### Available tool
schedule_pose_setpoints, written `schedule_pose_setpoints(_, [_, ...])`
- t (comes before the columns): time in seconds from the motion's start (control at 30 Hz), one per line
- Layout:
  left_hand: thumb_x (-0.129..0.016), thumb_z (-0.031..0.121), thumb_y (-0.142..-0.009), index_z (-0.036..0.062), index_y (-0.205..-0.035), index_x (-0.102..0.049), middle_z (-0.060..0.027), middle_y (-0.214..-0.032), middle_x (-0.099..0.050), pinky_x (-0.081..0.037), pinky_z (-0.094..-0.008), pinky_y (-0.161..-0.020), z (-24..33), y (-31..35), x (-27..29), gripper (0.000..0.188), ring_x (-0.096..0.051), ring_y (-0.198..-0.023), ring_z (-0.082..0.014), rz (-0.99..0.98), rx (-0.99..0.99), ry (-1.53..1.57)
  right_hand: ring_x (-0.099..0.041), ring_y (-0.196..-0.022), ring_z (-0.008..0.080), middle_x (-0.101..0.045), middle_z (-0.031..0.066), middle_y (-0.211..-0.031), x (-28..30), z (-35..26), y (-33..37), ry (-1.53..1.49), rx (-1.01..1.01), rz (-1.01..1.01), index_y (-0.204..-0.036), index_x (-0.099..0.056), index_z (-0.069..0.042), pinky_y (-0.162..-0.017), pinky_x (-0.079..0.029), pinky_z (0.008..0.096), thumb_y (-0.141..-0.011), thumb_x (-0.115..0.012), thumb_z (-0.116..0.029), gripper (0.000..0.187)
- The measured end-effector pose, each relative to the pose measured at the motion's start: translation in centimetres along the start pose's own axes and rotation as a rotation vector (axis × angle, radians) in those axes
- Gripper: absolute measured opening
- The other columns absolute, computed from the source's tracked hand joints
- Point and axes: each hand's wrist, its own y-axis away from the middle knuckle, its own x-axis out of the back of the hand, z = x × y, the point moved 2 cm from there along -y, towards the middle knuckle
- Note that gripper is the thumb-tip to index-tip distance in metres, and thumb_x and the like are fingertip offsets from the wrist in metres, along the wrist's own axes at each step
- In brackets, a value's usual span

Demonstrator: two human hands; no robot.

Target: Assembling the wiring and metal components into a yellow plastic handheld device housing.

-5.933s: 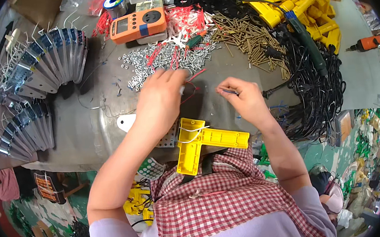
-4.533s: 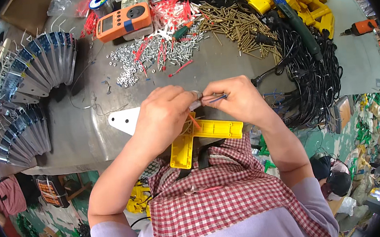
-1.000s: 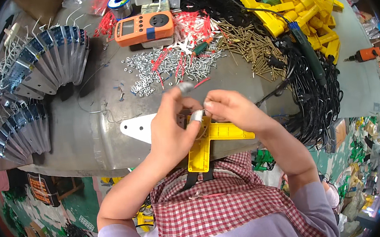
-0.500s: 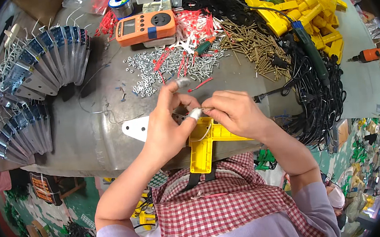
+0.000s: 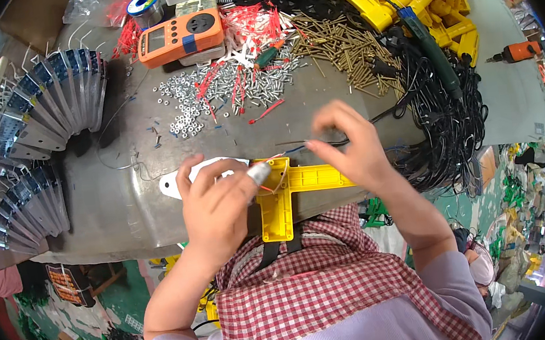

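A yellow T-shaped plastic housing [image 5: 277,216] lies at the table's front edge, its ribbed inside facing up, with thin wires in it. Beside it on the left is a white plate with holes [image 5: 169,185], partly covered by my left hand [image 5: 219,199]. That hand is open, fingers bent and apart, its white-wrapped thumb over the housing's corner. My right hand [image 5: 353,148] is raised above the housing's right arm, thumb and forefinger apart. A black cable [image 5: 383,114] passes behind it, and blue and brown wire ends [image 5: 293,148] show left of its thumb.
Loose screws and nuts [image 5: 237,84], brass-coloured screws [image 5: 346,49] and an orange multimeter [image 5: 179,39] lie beyond my hands. Finned metal plates with wires [image 5: 58,93] stand left. Black cables [image 5: 448,131], a green-handled tool [image 5: 436,56], yellow housings [image 5: 428,7] and an orange power screwdriver [image 5: 516,52] are right.
My hands were together, fingertips pinched at a thin wire above the housing. They have parted, the right up and rightward, the left leftward. The whole view has shifted slightly.
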Motion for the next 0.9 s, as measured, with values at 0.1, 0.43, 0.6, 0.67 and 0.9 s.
schedule_pose_setpoints(0.1, [-0.063, 0.003, -0.066, 0.01, -0.088, -0.063, -0.0012, -0.081, -0.063, -0.031, -0.0481, -0.094, 1.5, 0.9, -0.5, 0.023, -0.061, -0.087, -0.0214, -0.012, -0.097, 0.061, -0.051, -0.086, 0.0238, -0.052, 0.0052, -0.087, -1.9, -2.4, 1.9, 0.244, 0.312, -0.2, -0.085, -0.058, -0.007, -0.074, -0.039, 0.0371, -0.068, -0.069, -0.013, 0.021])
schedule_pose_setpoints(0.43, [-0.069, 0.01, -0.061, 0.0121, -0.086, -0.063, 0.0011, -0.08, -0.059, -0.026, -0.0456, -0.096, 1.0, -0.4, -1.7, 0.026, -0.056, -0.089, -0.0176, -0.083, 0.095, 0.002, -0.051, -0.085, 0.0245, -0.054, 0.007, -0.086, -1.8, -2.4, 2.5, 0.012, 0.135, -0.165, -0.084, -0.06, -0.003, -0.077, -0.042, 0.0355, -0.076, -0.065, -0.007, 0.01])
schedule_pose_setpoints(0.6, [-0.064, 0.01, -0.058, 0.0089, -0.083, -0.06, -0.003, -0.081, -0.059, -0.029, -0.0441, -0.094, 1.0, -0.4, -1.7, 0.025, -0.056, -0.088, -0.0227, -0.064, 0.071, 0.046, -0.054, -0.076, 0.0244, -0.056, 0.0074, -0.077, -1.4, -2.8, 2.1, -0.037, 0.013, -0.098, -0.081, -0.06, -0.003, -0.07, -0.045, 0.0342, -0.075, -0.069, -0.01, 0.013])
schedule_pose_setpoints(0.67, [-0.066, 0.01, -0.059, 0.0105, -0.084, -0.061, -0.0005, -0.081, -0.059, -0.028, -0.0444, -0.093, 1.2, -0.6, -1.6, 0.025, -0.056, -0.088, -0.0201, -0.07, 0.084, 0.057, -0.055, -0.074, 0.0222, -0.057, 0.0069, -0.077, -1.4, -2.9, 2.0, -0.036, 0.022, -0.088, -0.082, -0.061, -0.002, -0.068, -0.045, 0.0325, -0.074, -0.069, -0.007, 0.012])
schedule_pose_setpoints(0.9, [-0.072, 0.016, -0.06, 0.0126, -0.084, -0.063, 0.0022, -0.085, -0.061, -0.028, -0.0451, -0.091, 1.9, -0.5, -1.6, 0.026, -0.057, -0.089, -0.0164, -0.028, 0.015, -0.042, -0.057, -0.071, 0.0185, -0.059, 0.007, -0.077, -1.5, -2.8, 1.8, -0.212, -0.127, -0.142, -0.082, -0.063, -0.001, -0.066, -0.045, 0.03, -0.078, -0.067, -0.007, 0.009])
